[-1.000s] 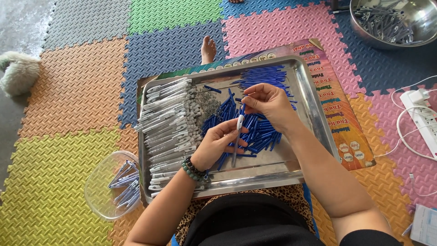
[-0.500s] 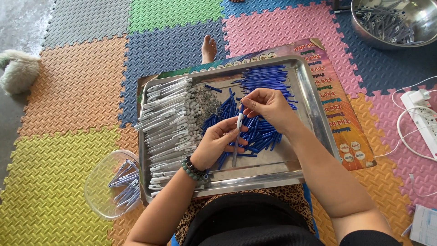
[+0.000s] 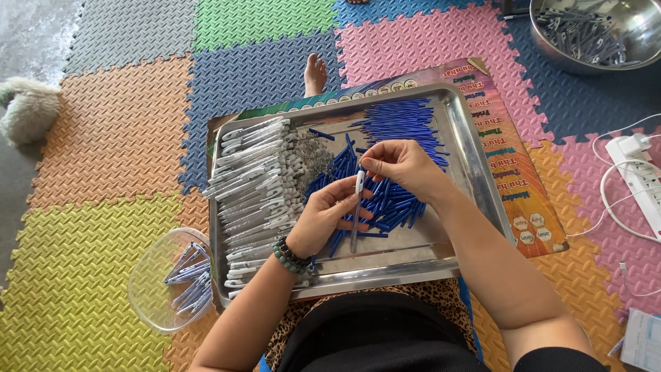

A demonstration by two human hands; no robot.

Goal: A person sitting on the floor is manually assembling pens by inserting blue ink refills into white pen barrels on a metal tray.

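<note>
Over foam mats and steel tray, my left hand and right hand pinch a light, stiff pen at its tip.

Bowl: I see it cut off by the top edge; its contents are too small to tell. Paper: cut by the right edge. Foot: heel hidden behind the board. Board: mostly covered by the tray. My left hand hides the pen's middle.
</note>
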